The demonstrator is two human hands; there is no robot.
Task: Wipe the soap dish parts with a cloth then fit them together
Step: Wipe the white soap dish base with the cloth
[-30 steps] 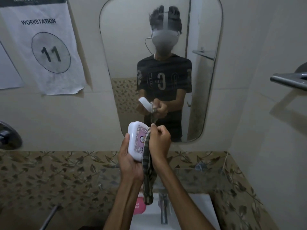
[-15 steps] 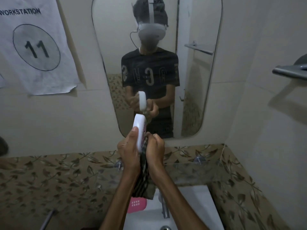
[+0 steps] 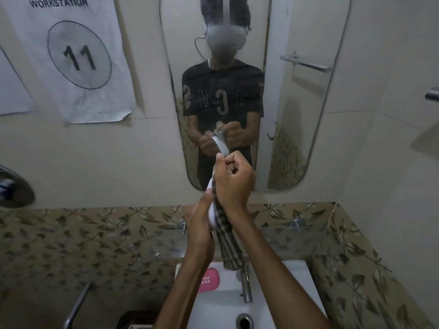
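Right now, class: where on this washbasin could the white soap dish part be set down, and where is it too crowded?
Free: the white basin ledge right of the tap, and the bowl around the drain. Crowded: left of the tap, where the pink soap dish part lies under the hanging striped cloth. Both hands are busy: the left hand holds the white part, the right hand grips the cloth.

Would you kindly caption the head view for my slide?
Left hand holds the white soap dish part while the right hand wipes it with a striped cloth above the sink.
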